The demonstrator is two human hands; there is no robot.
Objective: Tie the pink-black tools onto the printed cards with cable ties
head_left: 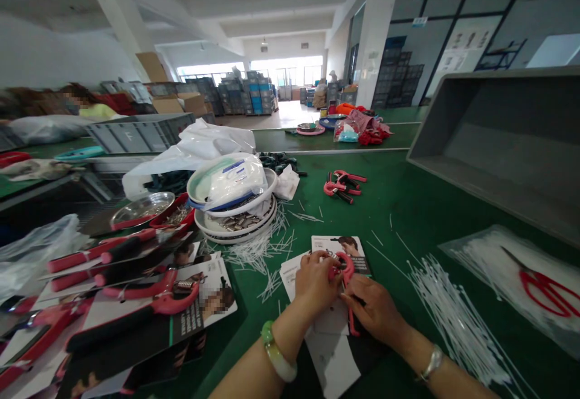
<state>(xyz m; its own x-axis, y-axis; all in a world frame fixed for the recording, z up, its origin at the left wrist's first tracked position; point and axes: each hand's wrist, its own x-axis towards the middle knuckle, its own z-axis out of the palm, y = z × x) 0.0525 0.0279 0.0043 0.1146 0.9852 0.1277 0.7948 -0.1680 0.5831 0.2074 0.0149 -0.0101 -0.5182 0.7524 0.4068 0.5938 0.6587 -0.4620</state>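
In the head view, my left hand is closed around the upper part of pink pliers, which lie on a printed backing card. My right hand is closed beside it, thumb and fingertips pinched together against the pliers. What those fingertips hold is too small and covered to make out. More cards lie beneath my hands. To the right is a bundle of white cable ties. Carded pliers with pink and black handles are piled at left, some with a white tie around them.
Red scissors rest on a plastic bag of ties at right. A grey bin stands behind. Short tie pieces lie scattered by stacked bowls. Loose pink pliers sit farther back. A person is at far left.
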